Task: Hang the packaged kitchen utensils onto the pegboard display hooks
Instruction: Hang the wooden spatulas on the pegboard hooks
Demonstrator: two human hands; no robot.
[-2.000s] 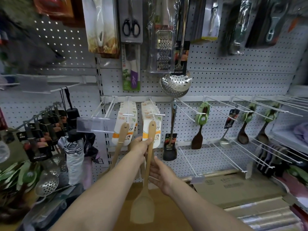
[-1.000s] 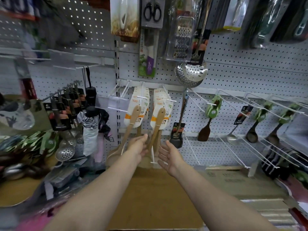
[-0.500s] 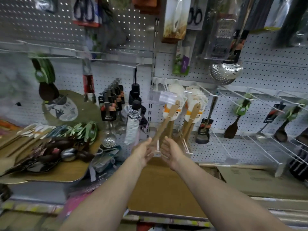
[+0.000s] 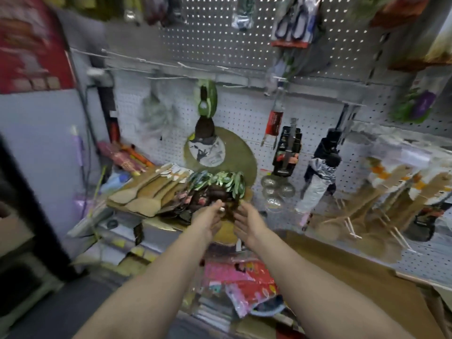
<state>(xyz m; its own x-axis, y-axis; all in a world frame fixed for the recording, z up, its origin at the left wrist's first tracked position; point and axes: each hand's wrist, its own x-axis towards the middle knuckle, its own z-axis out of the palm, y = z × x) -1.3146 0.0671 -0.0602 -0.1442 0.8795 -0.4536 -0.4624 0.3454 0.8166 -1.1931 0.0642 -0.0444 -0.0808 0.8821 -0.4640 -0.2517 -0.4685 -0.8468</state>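
Hands are reaching forward side by side toward a heap of packaged utensils lying on a board at about twelve o'clock from them. The left hand (image 4: 206,222) is stretching out with fingers loosely together, a small pale thing at its fingertips, though blur makes it impossible to tell whether it is pinching anything. The right hand (image 4: 247,222) is opening, palm inward, fingers relaxed and slightly spread, holding nothing. The heap of dark spoons with green card headers (image 4: 217,185) is sitting just beyond the fingertips; flat, pale wooden spatulas (image 4: 144,192) are lying at ten o'clock. Picking well probably means lifting one pack by its stiff card top, keeping the hanging hole free. The grey, dotted pegboard (image 4: 239,118) with thin wire hooks is standing behind.
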